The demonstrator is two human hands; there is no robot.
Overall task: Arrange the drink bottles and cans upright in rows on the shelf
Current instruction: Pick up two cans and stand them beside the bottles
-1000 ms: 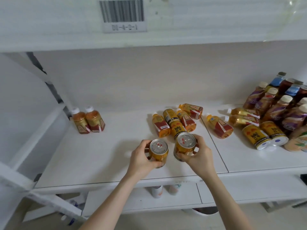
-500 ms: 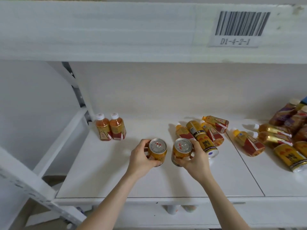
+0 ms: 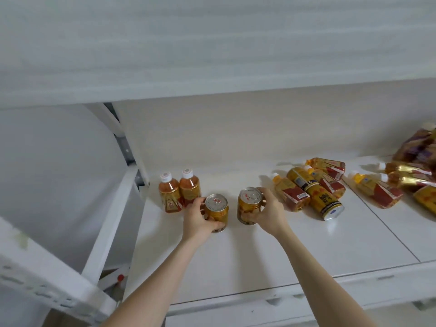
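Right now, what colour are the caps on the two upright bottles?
White, on both bottles, seen in the head view.

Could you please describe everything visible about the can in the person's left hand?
The can is short and gold-orange with red print, a silver metal top and a pull tab. It is upright, low over or resting on the white shelf, just in front of two standing bottles. The left hand wraps its side in a closed grip. A second can, in the right hand, stands apart beside it.

Right-edge bottles [image 3: 422, 149] blurred, cut off by frame.
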